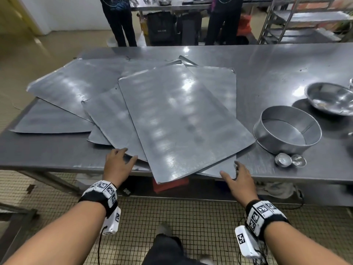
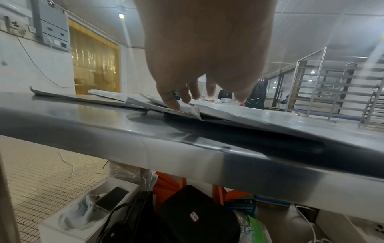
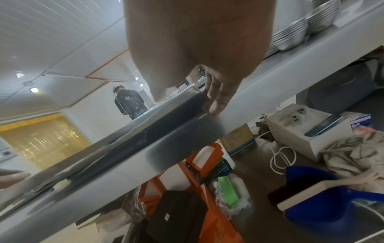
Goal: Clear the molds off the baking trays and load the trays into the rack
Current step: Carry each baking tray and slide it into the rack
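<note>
Several flat grey baking trays lie overlapped on the steel table [image 1: 277,64]. The top tray [image 1: 181,119] is bare and its near corner overhangs the table's front edge. My left hand [image 1: 122,159] rests with spread fingers on the near edge of a lower tray [image 2: 187,113]. My right hand [image 1: 235,175] is open at the near corner of another lower tray [image 1: 219,169], thumb above and straight fingers [image 3: 216,102] along its edge. A round ring mold [image 1: 286,129] and two small cup molds [image 1: 290,160] stand on the table right of the trays. The tray rack [image 1: 298,22] is at the far right.
A steel bowl [image 1: 332,98] sits at the right edge of the table. Two people [image 1: 120,22] stand behind the table by another counter. Bags and boxes [image 2: 187,213] fill the shelf under the table. The floor in front is tiled.
</note>
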Motion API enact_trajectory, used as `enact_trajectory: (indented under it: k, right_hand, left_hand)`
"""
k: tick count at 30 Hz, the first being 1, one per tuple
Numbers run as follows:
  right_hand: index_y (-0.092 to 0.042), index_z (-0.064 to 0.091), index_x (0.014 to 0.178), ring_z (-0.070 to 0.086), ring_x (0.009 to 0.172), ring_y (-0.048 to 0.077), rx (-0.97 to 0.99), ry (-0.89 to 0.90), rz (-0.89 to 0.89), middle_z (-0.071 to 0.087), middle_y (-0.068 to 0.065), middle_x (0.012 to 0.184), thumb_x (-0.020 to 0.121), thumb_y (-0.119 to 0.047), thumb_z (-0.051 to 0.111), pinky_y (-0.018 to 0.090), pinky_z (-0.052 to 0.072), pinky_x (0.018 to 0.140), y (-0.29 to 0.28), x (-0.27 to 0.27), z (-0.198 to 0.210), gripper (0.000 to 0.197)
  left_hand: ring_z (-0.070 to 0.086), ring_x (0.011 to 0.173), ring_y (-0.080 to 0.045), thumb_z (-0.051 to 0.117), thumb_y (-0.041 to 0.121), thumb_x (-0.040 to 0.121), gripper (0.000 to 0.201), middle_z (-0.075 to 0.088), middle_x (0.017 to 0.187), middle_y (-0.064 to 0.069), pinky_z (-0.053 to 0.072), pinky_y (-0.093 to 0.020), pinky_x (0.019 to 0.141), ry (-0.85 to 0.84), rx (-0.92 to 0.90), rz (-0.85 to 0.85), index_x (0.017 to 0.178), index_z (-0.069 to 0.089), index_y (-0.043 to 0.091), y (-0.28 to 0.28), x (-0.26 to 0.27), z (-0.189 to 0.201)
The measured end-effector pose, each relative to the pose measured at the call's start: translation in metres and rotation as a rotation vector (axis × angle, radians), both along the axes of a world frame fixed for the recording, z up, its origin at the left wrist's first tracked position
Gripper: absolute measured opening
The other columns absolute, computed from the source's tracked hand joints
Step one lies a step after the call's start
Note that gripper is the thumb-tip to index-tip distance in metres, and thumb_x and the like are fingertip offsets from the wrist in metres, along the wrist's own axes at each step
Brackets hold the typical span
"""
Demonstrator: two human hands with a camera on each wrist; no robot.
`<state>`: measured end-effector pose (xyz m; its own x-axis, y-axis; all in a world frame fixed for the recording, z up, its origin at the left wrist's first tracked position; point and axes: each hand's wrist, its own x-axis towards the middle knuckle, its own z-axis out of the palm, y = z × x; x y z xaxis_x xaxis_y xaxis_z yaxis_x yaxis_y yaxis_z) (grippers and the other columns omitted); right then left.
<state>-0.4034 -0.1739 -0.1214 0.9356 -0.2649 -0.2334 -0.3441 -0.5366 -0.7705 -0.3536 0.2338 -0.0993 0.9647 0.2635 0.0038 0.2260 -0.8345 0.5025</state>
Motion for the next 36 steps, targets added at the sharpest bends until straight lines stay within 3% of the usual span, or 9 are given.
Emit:
enact_trajectory:
  k: [3,8,13,16,19,21,27,33,36]
  right_hand:
    - [-0.016,0.027,0.155,0.046,0.136,0.03,0.08,0.064,-0.119,0.046,0.015,0.15,0.09,-0.037,0.071,0.039,0.037,0.109,0.006,0.007,-0.002,0.082]
    - [-0.017,0.036,0.15,0.057,0.12,0.026,0.138,0.104,-0.209,0.059,0.007,0.136,0.086,-0.035,0.074,0.04,0.047,0.103,0.018,0.014,-0.017,0.077]
    - [-0.02,0.036,0.148,0.057,0.119,0.03,0.112,0.089,-0.276,0.059,0.008,0.133,0.083,-0.04,0.077,0.046,0.048,0.102,0.024,0.017,-0.022,0.079]
    - [-0.019,0.047,0.138,0.061,0.109,0.026,0.125,0.07,-0.313,0.064,0.002,0.117,0.083,-0.035,0.078,0.042,0.05,0.095,0.027,0.017,-0.019,0.065]
    - [-0.021,0.053,0.121,0.062,0.101,0.024,0.152,0.032,-0.348,0.063,-0.001,0.103,0.085,-0.023,0.078,0.035,0.049,0.088,0.03,0.017,-0.013,0.044]
    - [-0.019,0.053,0.123,0.062,0.103,0.024,0.16,0.021,-0.365,0.063,0.001,0.108,0.085,-0.024,0.078,0.038,0.051,0.091,0.033,0.016,-0.015,0.046]
    - [-0.02,0.057,0.121,0.066,0.102,0.025,0.188,-0.022,-0.418,0.068,0.002,0.11,0.082,-0.032,0.079,0.043,0.055,0.09,0.038,0.011,-0.02,0.047]
    - [-0.013,0.054,0.131,0.063,0.103,0.025,0.184,-0.066,-0.436,0.065,0.006,0.112,0.085,-0.026,0.078,0.034,0.05,0.086,0.042,0.002,-0.005,0.054]
    - [-0.013,0.054,0.131,0.062,0.102,0.024,0.183,-0.058,-0.426,0.064,0.005,0.111,0.086,-0.025,0.077,0.034,0.048,0.085,0.044,-0.008,-0.004,0.052]
  left_hand:
    - [0.053,0.122,-0.036,0.064,0.048,0.091,0.06,0.061,0.128,-0.017,0.044,-0.044,0.1,0.086,-0.042,0.069,0.135,0.056,0.008,0.003,0.007,0.005]
    - [0.061,0.113,-0.034,0.068,0.038,0.092,0.043,0.067,0.118,-0.01,0.045,-0.037,0.094,0.118,-0.339,0.178,0.122,0.062,0.008,-0.001,0.014,0.004]
    - [0.075,0.072,-0.027,0.071,0.014,0.091,0.062,0.066,0.111,-0.014,0.061,-0.038,0.07,0.132,-0.85,0.33,0.145,0.041,0.013,-0.004,0.023,-0.012]
    - [0.068,0.075,-0.017,0.07,0.006,0.09,0.056,0.064,0.093,-0.003,0.056,-0.021,0.062,0.076,-0.849,0.363,0.139,0.044,0.014,-0.007,0.026,-0.013]
    - [0.072,0.085,-0.027,0.07,0.007,0.086,0.069,0.069,0.099,-0.01,0.062,-0.043,0.079,0.07,-0.897,0.382,0.147,0.038,0.014,-0.006,0.029,-0.021]
    - [0.074,0.083,-0.028,0.068,0.006,0.086,0.074,0.07,0.105,-0.016,0.062,-0.049,0.077,0.072,-0.92,0.395,0.15,0.034,0.019,-0.005,0.029,-0.022]
    - [0.07,0.074,-0.02,0.063,0.002,0.087,0.064,0.071,0.082,-0.003,0.053,-0.025,0.052,0.023,-0.89,0.381,0.146,0.04,0.011,-0.004,0.029,-0.015]
    - [0.065,0.067,-0.01,0.065,0.002,0.085,0.059,0.07,0.073,-0.001,0.051,-0.024,0.07,0.003,-0.927,0.356,0.141,0.046,0.006,0.002,0.022,-0.006]
    - [0.067,0.07,-0.015,0.065,0.0,0.086,0.06,0.071,0.089,-0.007,0.054,-0.03,0.075,0.004,-0.965,0.36,0.141,0.043,0.009,0.006,0.009,-0.012]
